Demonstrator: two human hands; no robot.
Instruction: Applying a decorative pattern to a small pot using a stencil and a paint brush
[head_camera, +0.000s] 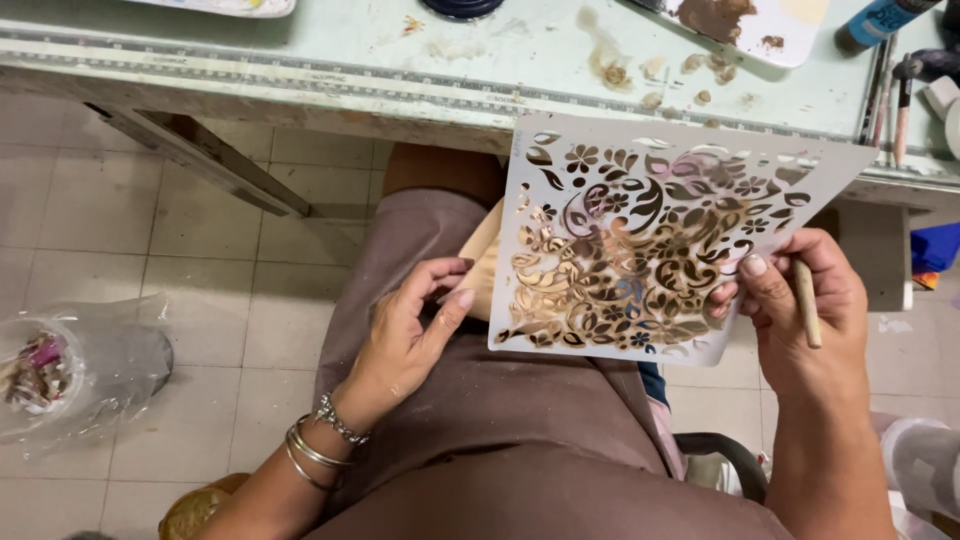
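Note:
A white stencil sheet (660, 200) cut with flowers and leaves lies over a pale tan board (487, 262) above my lap. My right hand (805, 320) pinches the stencil's lower right edge with the thumb and also holds a thin wooden stick (807, 303) between the fingers. My left hand (410, 335) supports the board and stencil from the lower left, fingers curled under the edge, with bracelets on the wrist. Brownish paint stains the cut-outs near the stencil's lower half.
A paint-smeared pale green worktable (400, 60) runs across the top, with a white palette (760, 25), a blue paint bottle (880, 20) and brushes (895, 100) at the right. A clear plastic bag (75, 370) lies on the tiled floor at left. A brown apron (500, 420) covers my lap.

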